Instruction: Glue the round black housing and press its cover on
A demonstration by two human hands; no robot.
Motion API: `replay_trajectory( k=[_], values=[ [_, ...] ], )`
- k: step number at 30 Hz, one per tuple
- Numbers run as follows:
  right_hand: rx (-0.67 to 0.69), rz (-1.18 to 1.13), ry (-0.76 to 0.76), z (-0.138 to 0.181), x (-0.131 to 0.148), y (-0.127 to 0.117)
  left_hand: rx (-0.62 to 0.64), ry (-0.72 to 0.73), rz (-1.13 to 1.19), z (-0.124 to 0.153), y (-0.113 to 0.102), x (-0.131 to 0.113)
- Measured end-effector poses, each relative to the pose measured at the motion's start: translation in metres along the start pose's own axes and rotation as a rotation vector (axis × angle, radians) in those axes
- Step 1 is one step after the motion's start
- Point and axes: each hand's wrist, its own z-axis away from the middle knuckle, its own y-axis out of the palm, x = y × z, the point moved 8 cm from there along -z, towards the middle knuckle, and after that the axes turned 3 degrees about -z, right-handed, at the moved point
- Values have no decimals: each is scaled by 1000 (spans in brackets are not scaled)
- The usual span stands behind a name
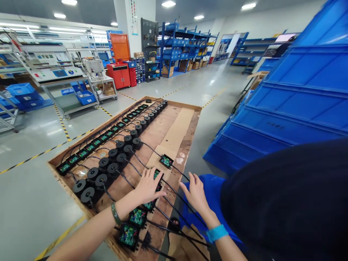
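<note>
My left hand rests over a row of small black boxes with bare green circuit boards, fingers spread and thumb apart. It partly covers one circuit board box. Another such box lies just beyond it, and a third sits nearer to me. To the right, my right hand is open beside the black cables, thumb and fingers apart. Its fingertips are near a cable; contact is unclear. Cables link the boxes to black ring-faced cylinders standing in rows in a shallow wooden tray.
More circuit board boxes line the tray's left edge. Large blue plastic crates rise on the right, close to a dark rounded shape. Brown cardboard lies below the cables. Carts, a red cabinet and blue shelving stand farther back.
</note>
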Motion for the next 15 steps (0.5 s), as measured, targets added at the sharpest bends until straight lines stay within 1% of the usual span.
replay_trajectory(
  k=[2,6,9,12,15],
  values=[
    [14,-17,5,3,-6,5,2,5,7,-6,6,-4],
    [77,-77,-20,1,-2,14,13,12,17,-11,13,-3],
    [128,-156,-43,-2,6,12,4,-9,9,-13,9,3],
    [157,-254,-51,-7,13,6,-12,-13,-5,-22,-1,11],
    [157,-365,10,-16,15,-3,5,33,-15,-35,-3,15]
  ],
)
